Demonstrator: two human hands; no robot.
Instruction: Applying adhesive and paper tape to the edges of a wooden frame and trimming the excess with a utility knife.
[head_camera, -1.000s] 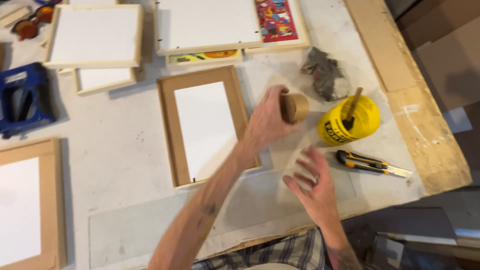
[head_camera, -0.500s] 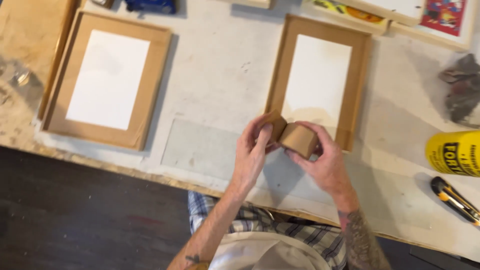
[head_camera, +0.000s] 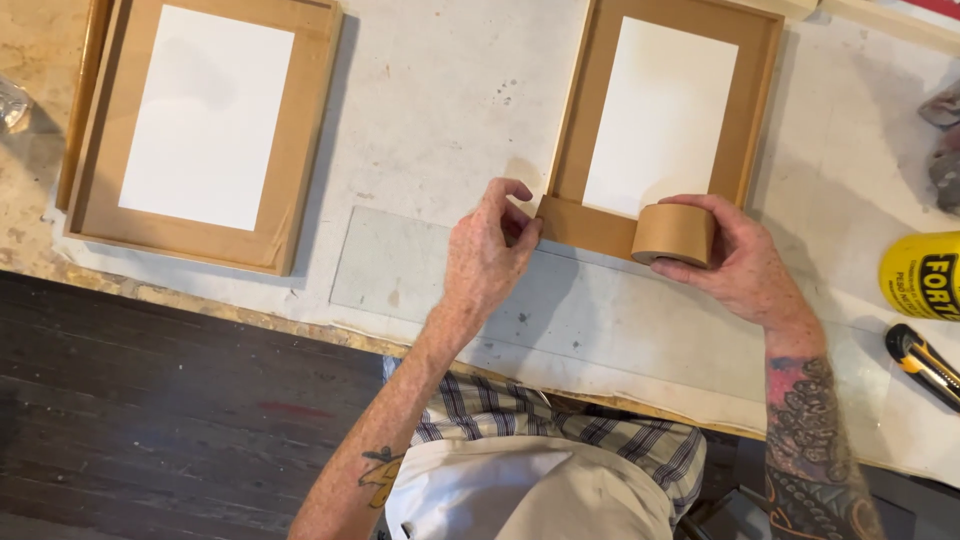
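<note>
Brown tape roll (head_camera: 674, 234) gripped by right hand (head_camera: 745, 268) at near edge of frame (head_camera: 660, 120); left hand (head_camera: 487, 262) pinches tape end at frame's near-left corner. Risk: strip skews or wrinkles if tension slips.
</note>
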